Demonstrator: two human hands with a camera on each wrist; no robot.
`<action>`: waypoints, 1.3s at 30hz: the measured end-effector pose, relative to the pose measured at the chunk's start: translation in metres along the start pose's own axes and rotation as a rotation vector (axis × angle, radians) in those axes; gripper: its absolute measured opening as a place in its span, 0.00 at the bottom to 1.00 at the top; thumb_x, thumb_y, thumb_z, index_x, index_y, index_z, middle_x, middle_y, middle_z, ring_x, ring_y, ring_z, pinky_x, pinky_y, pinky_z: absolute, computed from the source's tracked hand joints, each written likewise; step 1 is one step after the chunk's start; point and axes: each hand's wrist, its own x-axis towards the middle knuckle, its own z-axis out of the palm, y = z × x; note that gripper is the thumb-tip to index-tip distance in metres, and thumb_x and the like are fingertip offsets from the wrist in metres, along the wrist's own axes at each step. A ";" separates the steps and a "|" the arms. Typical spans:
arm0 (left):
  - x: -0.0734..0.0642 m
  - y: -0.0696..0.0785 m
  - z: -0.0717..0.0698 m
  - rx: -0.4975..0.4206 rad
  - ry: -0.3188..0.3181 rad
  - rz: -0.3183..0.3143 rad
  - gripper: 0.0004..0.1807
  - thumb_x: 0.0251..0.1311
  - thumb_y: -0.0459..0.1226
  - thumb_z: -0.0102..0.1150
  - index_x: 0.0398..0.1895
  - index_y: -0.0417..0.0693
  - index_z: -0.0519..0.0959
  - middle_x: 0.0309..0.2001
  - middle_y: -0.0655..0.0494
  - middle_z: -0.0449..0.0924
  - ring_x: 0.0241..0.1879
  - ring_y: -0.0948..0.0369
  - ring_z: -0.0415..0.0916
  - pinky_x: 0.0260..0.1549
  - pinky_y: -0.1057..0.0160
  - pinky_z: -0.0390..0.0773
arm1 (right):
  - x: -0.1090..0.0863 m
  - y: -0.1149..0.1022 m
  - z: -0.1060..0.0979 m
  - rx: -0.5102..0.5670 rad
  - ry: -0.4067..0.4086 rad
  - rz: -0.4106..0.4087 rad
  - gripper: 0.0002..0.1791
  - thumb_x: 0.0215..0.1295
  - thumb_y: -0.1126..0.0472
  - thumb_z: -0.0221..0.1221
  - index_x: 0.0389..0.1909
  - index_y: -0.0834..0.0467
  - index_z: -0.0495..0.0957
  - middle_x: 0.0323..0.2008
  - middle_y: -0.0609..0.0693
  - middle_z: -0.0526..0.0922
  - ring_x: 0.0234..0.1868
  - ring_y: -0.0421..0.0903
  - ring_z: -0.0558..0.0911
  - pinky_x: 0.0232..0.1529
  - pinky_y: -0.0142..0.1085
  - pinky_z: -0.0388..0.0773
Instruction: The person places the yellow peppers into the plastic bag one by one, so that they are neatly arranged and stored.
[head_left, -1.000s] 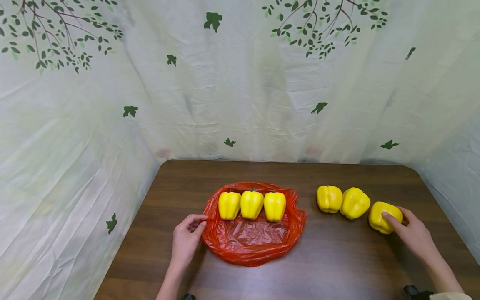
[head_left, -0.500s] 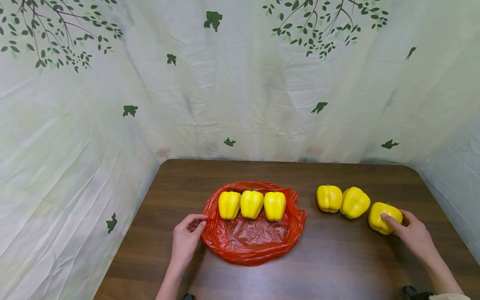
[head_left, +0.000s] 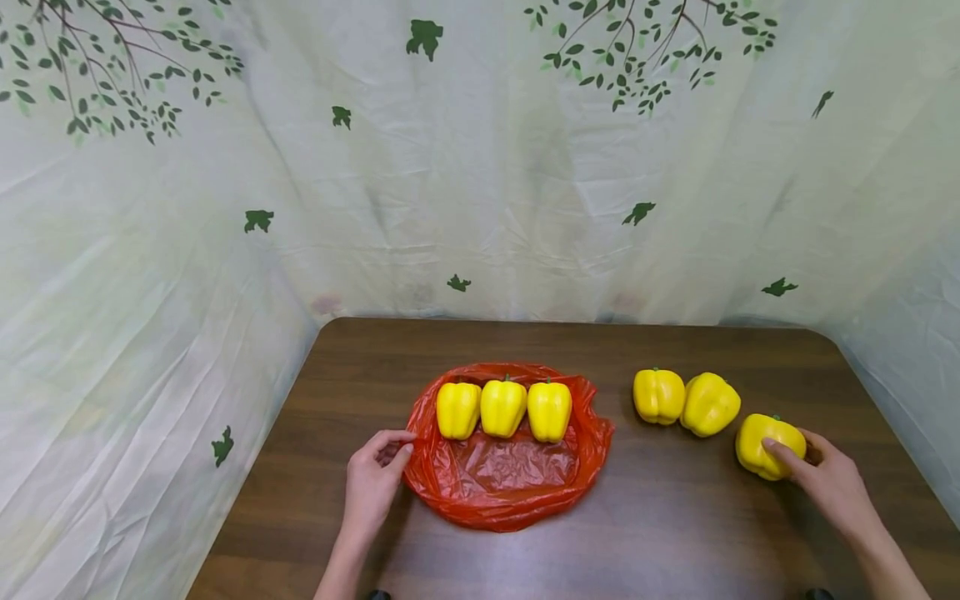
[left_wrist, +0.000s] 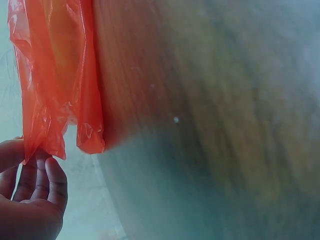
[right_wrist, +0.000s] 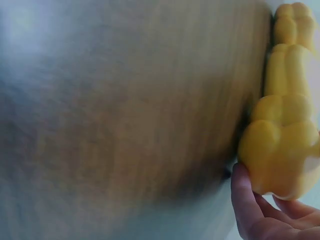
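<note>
Currently, your right hand [head_left: 831, 483], at the right of the head view, grasps a yellow bell pepper [head_left: 756, 443], thumb across its front; whether its underside is clear of the tabletop [head_left: 652, 533], you cannot tell. Your left hand [head_left: 372, 482], lower left of centre, pinches the left edge of a red plastic bag [head_left: 491, 515], spread near the centre with three bagged peppers [head_left: 503, 408] in a row along its far side. Two loose peppers [head_left: 710, 405] sit right of centre, just beside one another.

Risks, judged from here: your thumb-and-finger hold on glossy, rounded skin could slip if the thumb eases. Carried low and leftward, your pepper could knock the loose pair and roll them. Pull hard with your left hand and the thin film may tear, or the bagged row may topple.
</note>
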 end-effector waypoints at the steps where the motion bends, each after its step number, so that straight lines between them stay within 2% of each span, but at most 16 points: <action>1: 0.001 0.000 0.000 -0.009 0.002 0.006 0.09 0.61 0.26 0.62 0.38 0.47 0.86 0.35 0.52 0.82 0.31 0.56 0.74 0.30 0.67 0.76 | -0.001 0.000 0.000 -0.003 0.004 0.005 0.53 0.70 0.34 0.47 0.69 0.80 0.48 0.63 0.81 0.58 0.58 0.71 0.66 0.49 0.55 0.73; 3: 0.002 0.001 0.001 -0.026 0.006 0.011 0.09 0.60 0.26 0.62 0.38 0.47 0.86 0.34 0.52 0.82 0.30 0.56 0.74 0.29 0.67 0.76 | -0.003 0.000 0.002 -0.001 0.009 0.011 0.53 0.70 0.34 0.47 0.69 0.79 0.48 0.63 0.81 0.57 0.59 0.72 0.65 0.51 0.60 0.69; 8: 0.002 0.002 0.002 -0.047 0.011 0.011 0.09 0.59 0.25 0.63 0.37 0.46 0.86 0.34 0.51 0.81 0.29 0.56 0.73 0.26 0.67 0.75 | -0.009 0.001 0.006 -0.001 0.023 0.012 0.52 0.69 0.34 0.50 0.70 0.77 0.50 0.64 0.80 0.59 0.59 0.71 0.66 0.49 0.56 0.71; 14: 0.001 0.003 0.001 -0.031 -0.003 -0.006 0.09 0.60 0.25 0.62 0.38 0.46 0.86 0.35 0.51 0.82 0.30 0.55 0.74 0.28 0.66 0.76 | -0.016 0.001 0.011 -0.025 0.040 0.012 0.51 0.67 0.33 0.53 0.69 0.75 0.55 0.62 0.79 0.63 0.55 0.68 0.71 0.47 0.56 0.72; 17: 0.001 0.003 0.000 -0.023 -0.006 -0.007 0.09 0.60 0.26 0.62 0.38 0.46 0.86 0.35 0.51 0.82 0.30 0.55 0.74 0.29 0.66 0.77 | -0.018 -0.001 0.014 -0.053 0.064 -0.020 0.49 0.65 0.34 0.55 0.67 0.72 0.60 0.61 0.76 0.67 0.52 0.66 0.74 0.41 0.47 0.75; 21: 0.003 0.003 0.000 -0.029 -0.002 0.006 0.09 0.60 0.26 0.62 0.38 0.46 0.86 0.34 0.52 0.82 0.30 0.55 0.74 0.29 0.66 0.76 | -0.021 -0.005 0.018 -0.066 0.099 -0.060 0.45 0.64 0.35 0.58 0.66 0.70 0.63 0.58 0.73 0.72 0.50 0.63 0.76 0.33 0.33 0.73; 23: 0.003 0.003 0.000 -0.029 -0.001 0.009 0.09 0.61 0.26 0.62 0.38 0.46 0.86 0.34 0.51 0.81 0.30 0.55 0.74 0.29 0.66 0.76 | -0.023 -0.008 0.020 -0.063 0.111 -0.078 0.44 0.65 0.36 0.58 0.65 0.69 0.64 0.57 0.72 0.73 0.48 0.60 0.77 0.31 0.30 0.71; 26: 0.003 0.003 0.000 -0.024 -0.003 0.009 0.09 0.61 0.26 0.62 0.38 0.46 0.86 0.35 0.51 0.81 0.30 0.56 0.73 0.29 0.67 0.76 | -0.027 -0.013 0.022 -0.051 0.126 -0.110 0.42 0.65 0.38 0.59 0.65 0.67 0.65 0.56 0.71 0.75 0.43 0.43 0.78 0.30 0.26 0.71; 28: 0.003 0.004 0.000 -0.027 -0.004 0.009 0.09 0.61 0.26 0.62 0.38 0.46 0.86 0.35 0.51 0.81 0.30 0.56 0.73 0.29 0.67 0.76 | -0.029 -0.016 0.024 -0.041 0.136 -0.126 0.41 0.65 0.39 0.60 0.66 0.66 0.66 0.56 0.70 0.75 0.40 0.31 0.74 0.31 0.25 0.71; 30: 0.003 0.004 0.000 -0.031 -0.001 0.012 0.08 0.60 0.26 0.62 0.38 0.46 0.86 0.35 0.51 0.81 0.30 0.55 0.74 0.29 0.67 0.76 | -0.031 -0.018 0.025 -0.027 0.151 -0.136 0.41 0.64 0.40 0.61 0.66 0.65 0.66 0.57 0.70 0.75 0.37 0.24 0.70 0.30 0.25 0.71; 32: 0.003 0.005 0.000 -0.037 0.001 0.014 0.08 0.60 0.26 0.63 0.37 0.46 0.86 0.34 0.51 0.81 0.30 0.55 0.73 0.28 0.66 0.76 | -0.033 -0.022 0.027 -0.011 0.158 -0.133 0.41 0.64 0.39 0.61 0.68 0.64 0.65 0.57 0.70 0.75 0.41 0.31 0.75 0.30 0.26 0.72; 36: 0.003 0.004 0.000 -0.034 -0.003 0.003 0.08 0.61 0.26 0.62 0.38 0.46 0.86 0.35 0.51 0.81 0.30 0.55 0.73 0.27 0.66 0.76 | -0.035 -0.029 0.030 0.022 0.174 -0.149 0.40 0.63 0.40 0.62 0.68 0.61 0.65 0.57 0.69 0.75 0.41 0.30 0.76 0.30 0.26 0.74; 37: 0.003 0.004 0.000 -0.031 -0.004 -0.001 0.08 0.61 0.26 0.62 0.38 0.46 0.86 0.35 0.51 0.81 0.30 0.55 0.73 0.27 0.66 0.76 | -0.035 -0.032 0.031 0.035 0.175 -0.155 0.40 0.63 0.41 0.63 0.68 0.61 0.66 0.57 0.69 0.75 0.41 0.28 0.75 0.31 0.25 0.74; 39: 0.003 0.003 0.000 -0.026 -0.005 -0.004 0.09 0.61 0.26 0.61 0.39 0.46 0.86 0.35 0.51 0.81 0.30 0.55 0.73 0.27 0.66 0.76 | -0.036 -0.035 0.032 0.051 0.177 -0.170 0.40 0.63 0.42 0.64 0.68 0.61 0.66 0.58 0.68 0.74 0.37 0.18 0.68 0.32 0.21 0.73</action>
